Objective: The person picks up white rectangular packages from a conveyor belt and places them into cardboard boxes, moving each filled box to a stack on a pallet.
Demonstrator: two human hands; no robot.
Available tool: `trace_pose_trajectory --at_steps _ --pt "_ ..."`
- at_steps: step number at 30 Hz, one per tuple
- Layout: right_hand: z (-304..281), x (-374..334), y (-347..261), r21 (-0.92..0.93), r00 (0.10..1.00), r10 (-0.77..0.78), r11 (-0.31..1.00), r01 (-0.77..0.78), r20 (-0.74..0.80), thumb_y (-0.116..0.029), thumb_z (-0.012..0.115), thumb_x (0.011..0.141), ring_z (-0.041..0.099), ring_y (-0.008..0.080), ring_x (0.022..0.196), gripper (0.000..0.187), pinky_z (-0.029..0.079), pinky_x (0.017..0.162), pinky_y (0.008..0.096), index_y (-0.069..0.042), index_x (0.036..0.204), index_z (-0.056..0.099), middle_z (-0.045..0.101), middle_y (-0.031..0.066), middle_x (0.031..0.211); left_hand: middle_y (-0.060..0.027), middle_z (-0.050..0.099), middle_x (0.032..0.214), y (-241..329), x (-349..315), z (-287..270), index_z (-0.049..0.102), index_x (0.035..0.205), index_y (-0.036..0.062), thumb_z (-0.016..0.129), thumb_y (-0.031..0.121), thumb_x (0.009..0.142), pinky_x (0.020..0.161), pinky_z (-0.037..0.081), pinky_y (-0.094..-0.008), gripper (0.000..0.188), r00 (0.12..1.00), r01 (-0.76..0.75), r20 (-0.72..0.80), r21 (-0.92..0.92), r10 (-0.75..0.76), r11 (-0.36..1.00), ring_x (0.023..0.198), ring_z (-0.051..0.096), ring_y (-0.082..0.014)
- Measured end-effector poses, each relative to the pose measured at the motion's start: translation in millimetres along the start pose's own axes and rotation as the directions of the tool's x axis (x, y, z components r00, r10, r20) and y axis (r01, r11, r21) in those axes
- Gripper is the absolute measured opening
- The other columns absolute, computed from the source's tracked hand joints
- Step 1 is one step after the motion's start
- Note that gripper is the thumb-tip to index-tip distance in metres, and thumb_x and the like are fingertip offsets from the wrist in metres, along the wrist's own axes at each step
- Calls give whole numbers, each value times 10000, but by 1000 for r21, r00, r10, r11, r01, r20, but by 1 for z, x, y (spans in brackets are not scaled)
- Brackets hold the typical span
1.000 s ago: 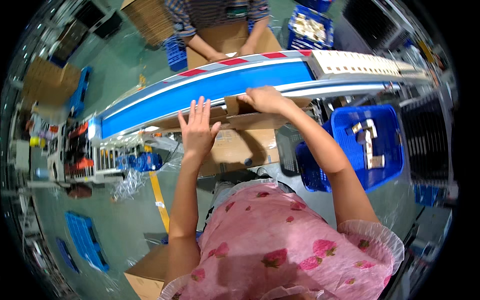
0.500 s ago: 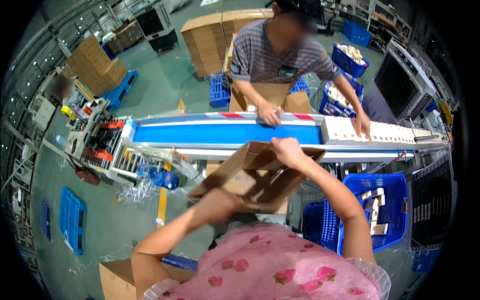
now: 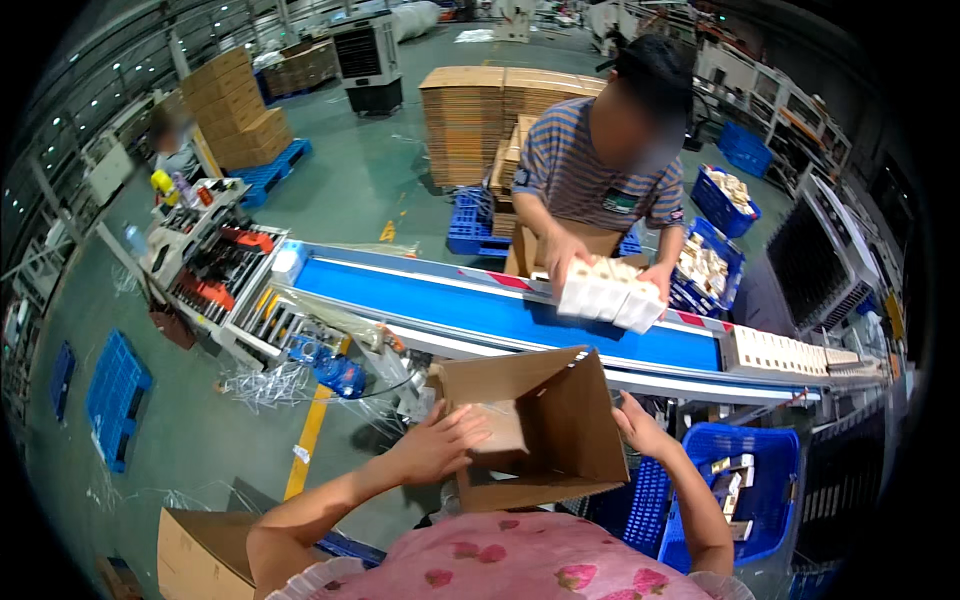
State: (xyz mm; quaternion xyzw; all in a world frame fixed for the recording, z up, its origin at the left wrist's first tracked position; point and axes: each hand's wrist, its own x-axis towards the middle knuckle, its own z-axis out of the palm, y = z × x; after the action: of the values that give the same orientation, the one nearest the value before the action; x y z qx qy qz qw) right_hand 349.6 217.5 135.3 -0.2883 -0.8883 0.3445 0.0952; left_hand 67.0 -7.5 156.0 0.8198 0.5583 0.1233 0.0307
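An open cardboard box [image 3: 570,420] is tilted in front of me, on my side of the conveyor, its mouth toward me and its inside bare. My left hand [image 3: 440,445] lies on the box's left side with its fingers stretched out. At the opposite side, my right hand [image 3: 645,428] holds the box's right wall by the edge; some of its fingers are hard to make out. Across the belt, a co-worker [image 3: 610,170] grips a row of white small cartons [image 3: 610,295] between both hands, just above the blue conveyor belt [image 3: 440,305].
More white cartons [image 3: 775,355] line the belt's right end. A blue basket [image 3: 740,435] with a few cartons stands at my right. Another cardboard box [image 3: 200,560] is at lower left. Stacked flat cardboard [image 3: 465,130] and blue baskets [image 3: 725,200] stand behind the co-worker.
The cardboard box has turned and its mouth now faces me more. My right hand has come down from its top edge to the right side. The co-worker has lifted a row of cartons.
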Motion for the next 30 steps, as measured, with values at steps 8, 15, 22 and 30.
trace_pose_trajectory --at_steps 8,15,22,30 --pt "97 47 -37 -368 770 -340 728 579 539 -356 432 805 243 352 1157 379 225 931 449 -25 713 595 545 107 885 -113 486 1016 9 45 113 544 873 27 437 324 768 980 153 -428 333 992 14 123 68 -22 998 1026 400 -244" --pt "134 61 -26 -512 572 -4 439 738 821 -261 437 770 292 256 1155 300 201 949 411 -60 934 589 496 91 1085 -183 359 1213 23 37 150 372 1201 63 324 470 826 957 185 -432 556 806 433 559 -334 -194 837 1156 289 -316" --pt "64 139 -147 131 883 -406 914 385 236 -219 466 805 490 336 621 222 392 545 370 -11 732 485 504 187 647 -169 462 1132 -21 50 96 413 1160 32 383 498 800 855 367 -349 589 654 451 728 -594 206 666 1014 469 -248" --pt "80 51 -53 -407 912 -384 863 300 -142 -156 491 772 462 360 693 158 385 620 431 1 756 485 472 188 714 -116 410 1130 27 58 74 384 1164 112 492 323 751 904 271 -399 476 955 221 -218 73 -200 973 1111 337 -250"
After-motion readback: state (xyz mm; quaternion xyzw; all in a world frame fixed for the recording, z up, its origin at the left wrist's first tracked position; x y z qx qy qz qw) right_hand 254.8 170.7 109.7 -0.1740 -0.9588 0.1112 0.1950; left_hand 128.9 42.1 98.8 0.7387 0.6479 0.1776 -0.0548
